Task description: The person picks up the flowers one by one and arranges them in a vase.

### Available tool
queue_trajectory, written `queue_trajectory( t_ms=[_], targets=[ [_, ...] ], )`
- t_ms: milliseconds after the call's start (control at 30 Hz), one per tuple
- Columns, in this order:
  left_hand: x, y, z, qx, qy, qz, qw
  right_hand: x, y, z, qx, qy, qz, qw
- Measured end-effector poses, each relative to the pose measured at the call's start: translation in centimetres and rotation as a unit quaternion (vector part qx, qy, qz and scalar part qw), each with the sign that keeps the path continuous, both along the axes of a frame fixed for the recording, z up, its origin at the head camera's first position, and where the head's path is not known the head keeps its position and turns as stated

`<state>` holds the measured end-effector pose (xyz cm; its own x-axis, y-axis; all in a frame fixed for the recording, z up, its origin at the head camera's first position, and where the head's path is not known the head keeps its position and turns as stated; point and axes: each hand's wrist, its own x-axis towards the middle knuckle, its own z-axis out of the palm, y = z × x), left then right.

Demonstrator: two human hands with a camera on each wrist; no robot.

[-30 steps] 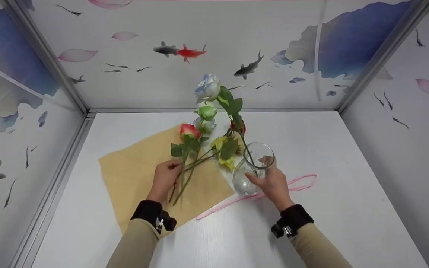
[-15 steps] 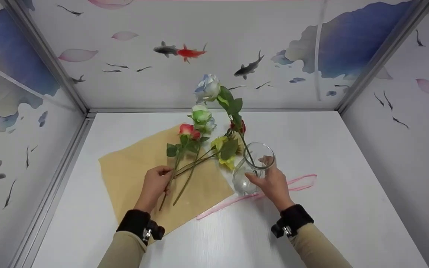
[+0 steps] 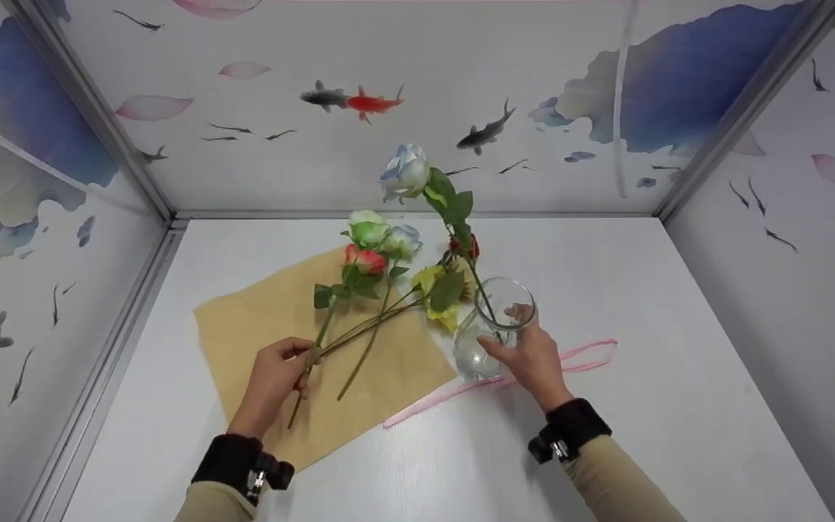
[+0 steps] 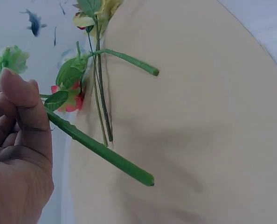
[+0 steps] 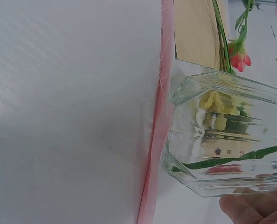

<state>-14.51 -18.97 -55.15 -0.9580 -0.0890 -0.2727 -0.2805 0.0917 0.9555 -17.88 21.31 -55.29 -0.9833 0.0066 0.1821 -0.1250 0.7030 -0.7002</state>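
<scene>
My left hand (image 3: 276, 373) pinches the green stem (image 4: 101, 149) of a green-white rose (image 3: 368, 228) between thumb and fingers, above the brown wrapping paper (image 3: 243, 326). My right hand (image 3: 533, 359) grips a clear glass vase (image 5: 213, 186) around its side; the vase stands tilted on the table. Inside it is the stem of a blue-white rose (image 3: 403, 172), whose bloom leans up and left over the rim. Close behind the held stem lie a red rose (image 3: 364, 259), another pale blue rose (image 3: 403, 241) and yellow flowers (image 3: 441, 315), their stems crossing over the paper.
A pink ribbon (image 3: 439, 397) runs under the vase's base and loops out to the right (image 3: 591, 355). A dark red flower (image 3: 465, 246) lies behind the vase. Printed walls (image 3: 258, 167) enclose the white table (image 3: 642, 435) on three sides.
My left hand has moved left and toward me with the green-white rose, whose bloom shifted left. The red rose shifted slightly left. My right hand and the vase have kept their place.
</scene>
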Motion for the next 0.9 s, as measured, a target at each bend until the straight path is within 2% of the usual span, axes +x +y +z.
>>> queue_trajectory(
  t_ms=[167, 367, 667, 900],
  targets=[
    [1.4, -0.9, 0.2, 0.023, 0.0, 0.0, 0.9997, 0.0, 0.0, 0.0, 0.001, -0.005, -0.001, 1.0],
    [2.6, -2.2, 0.3, 0.027, 0.008, 0.003, 0.9996, 0.0, 0.1, -0.1, 0.001, 0.006, -0.001, 1.0],
    [3.7, -4.0, 0.3, 0.009, -0.001, 0.021, 0.9997, -0.1, 0.2, -0.4, 0.002, 0.031, 0.004, 0.9995],
    [3.9, -5.1, 0.4, -0.015, -0.004, 0.031, 0.9994, -0.1, 0.1, -0.2, 0.0, 0.009, -0.001, 1.0]
  ],
)
